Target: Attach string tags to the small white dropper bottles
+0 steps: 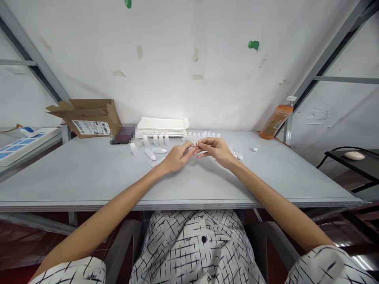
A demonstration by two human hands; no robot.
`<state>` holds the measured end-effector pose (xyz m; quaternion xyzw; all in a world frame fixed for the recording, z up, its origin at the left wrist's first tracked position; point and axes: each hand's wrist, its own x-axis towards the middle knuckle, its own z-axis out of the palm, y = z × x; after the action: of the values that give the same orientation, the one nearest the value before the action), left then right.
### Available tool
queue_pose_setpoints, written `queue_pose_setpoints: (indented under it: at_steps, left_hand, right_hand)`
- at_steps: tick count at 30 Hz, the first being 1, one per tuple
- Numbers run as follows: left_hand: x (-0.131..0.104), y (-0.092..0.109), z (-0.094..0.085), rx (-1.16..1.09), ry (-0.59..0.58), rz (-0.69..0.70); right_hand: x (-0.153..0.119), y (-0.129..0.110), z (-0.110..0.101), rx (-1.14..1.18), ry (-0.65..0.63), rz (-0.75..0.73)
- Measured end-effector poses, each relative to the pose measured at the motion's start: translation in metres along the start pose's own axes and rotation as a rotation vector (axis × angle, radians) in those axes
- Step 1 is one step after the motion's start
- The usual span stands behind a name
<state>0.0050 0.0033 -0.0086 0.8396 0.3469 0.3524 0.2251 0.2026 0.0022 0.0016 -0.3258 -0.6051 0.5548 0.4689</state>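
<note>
Meeting fingertip to fingertip above the flat grey tabletop (97, 177), the person's left hand (177, 158) and right hand (217, 150) share a small white piece (195, 145) whose exact form is too small to tell. The thumb and forefinger of each hand close on it in a pinch, a hold that presumably suits so slight an object and leaves each hand free to work against the other; the remaining right fingers spread loosely. Left of the hands, slender white plastic bottles with thin dark tips (156, 140) stand upright in a loose row, perhaps so that each can be picked up singly, while a white plastic bottle on its side (150, 154) lies nearer the person. Beside the right hand lies a loose heap of small white parts (237, 156), apparently placed for a short reach. Behind, a stack of flat white trays or boards (162, 124) rests near the wall, seemingly to leave the front working area unobstructed.
</note>
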Motion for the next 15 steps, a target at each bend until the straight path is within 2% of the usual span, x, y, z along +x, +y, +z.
queue_pose_setpoints:
  at_steps: [15]
  left_hand:
    - [-0.0018,0.003,-0.0012,-0.057,-0.005,-0.03]
  right_hand:
    - [-0.0018,-0.0023,0.0016,-0.058,-0.001,-0.092]
